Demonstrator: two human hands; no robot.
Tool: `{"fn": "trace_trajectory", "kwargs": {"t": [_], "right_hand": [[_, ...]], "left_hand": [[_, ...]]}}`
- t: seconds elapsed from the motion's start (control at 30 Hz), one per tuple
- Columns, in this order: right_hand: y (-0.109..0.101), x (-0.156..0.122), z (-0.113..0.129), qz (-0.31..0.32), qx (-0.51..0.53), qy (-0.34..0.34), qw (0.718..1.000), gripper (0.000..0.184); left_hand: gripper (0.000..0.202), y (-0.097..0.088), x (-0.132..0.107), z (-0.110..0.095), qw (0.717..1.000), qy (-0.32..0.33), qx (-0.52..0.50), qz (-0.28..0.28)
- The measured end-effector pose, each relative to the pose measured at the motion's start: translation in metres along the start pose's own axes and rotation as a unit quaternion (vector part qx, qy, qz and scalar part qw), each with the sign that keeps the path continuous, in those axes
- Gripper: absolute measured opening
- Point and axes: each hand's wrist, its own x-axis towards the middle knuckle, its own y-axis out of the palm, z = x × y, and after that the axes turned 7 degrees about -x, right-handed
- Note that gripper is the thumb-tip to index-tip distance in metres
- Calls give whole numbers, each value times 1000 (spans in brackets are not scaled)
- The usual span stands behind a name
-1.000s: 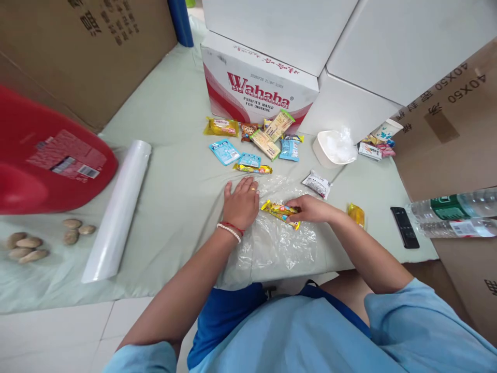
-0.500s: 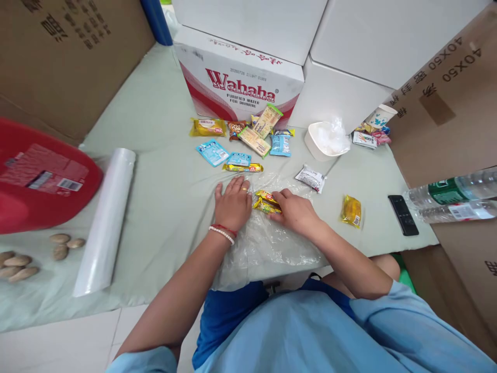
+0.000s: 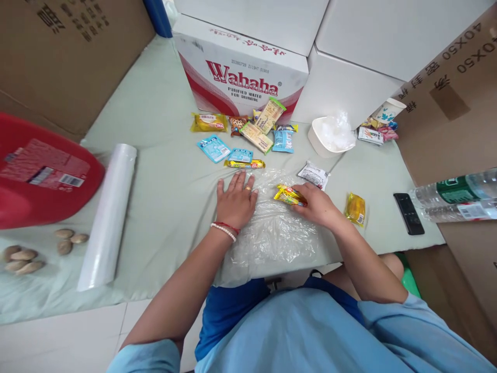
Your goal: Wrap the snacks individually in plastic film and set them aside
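My left hand point(image 3: 236, 203) lies flat with fingers spread, palm down on the left edge of a clear plastic bag point(image 3: 275, 238). In my right hand point(image 3: 316, 203) are yellow snack packets point(image 3: 288, 195), pinched between thumb and fingers over the bag; how many is hard to make out. A long yellow snack packet point(image 3: 245, 164) lies just beyond my left fingertips, beside two blue sachets, one of them a flat blue sachet point(image 3: 214, 148). Close behind my right hand rests a white printed packet point(image 3: 313, 174). To its right is a yellow packet point(image 3: 354, 209).
Several snacks, including a cracker pack point(image 3: 271, 116), lie before the Wahaha carton point(image 3: 240, 77). A white bowl point(image 3: 319, 140) holds crumpled clear plastic. At right are a black remote-like device point(image 3: 409, 214) and plastic bottles point(image 3: 454, 190). A plastic roll point(image 3: 108, 217) and a red jug point(image 3: 46, 176) stand left.
My right hand has moved right and slightly away from me with the yellow snack packets, leaving more of the plastic bag uncovered. The left hand stays flat on the bag. The view has shifted slightly.
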Motion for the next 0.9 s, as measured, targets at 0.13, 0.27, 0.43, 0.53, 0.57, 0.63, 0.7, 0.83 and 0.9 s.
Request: {"fn": "trace_trajectory", "kwargs": {"t": [0.13, 0.27, 0.43, 0.53, 0.57, 0.63, 0.7, 0.83, 0.9], "right_hand": [[13, 4, 14, -4, 34, -102, 994, 56], [28, 8, 24, 18, 24, -125, 992, 58], [2, 40, -2, -41, 60, -107, 992, 57], [-32, 92, -28, -94, -15, 13, 995, 40], [-43, 115, -37, -110, -47, 45, 992, 38], [-59, 162, -53, -139, -109, 80, 981, 40], [-66, 204, -67, -135, -158, 74, 975, 45], [-55, 252, -83, -53, -201, 21, 978, 52], [-47, 253, -86, -47, -201, 53, 977, 45]], "left_hand": [[63, -3, 1, 0, 1000, -16, -15, 5], [60, -4, 1, -1, 1000, -15, -15, 7], [57, -2, -1, -1, 1000, -3, 0, -6], [56, -1, -1, -1, 1000, 1, 4, -12], [56, -1, -1, -1, 1000, 4, 6, -13], [56, -1, -1, -1, 1000, 8, 8, -16], [55, 0, -1, 0, 1000, 12, 7, -21], [54, 1, -1, 1, 1000, 12, 2, -27], [53, 1, -1, 2, 1000, 13, -2, -28]]}}
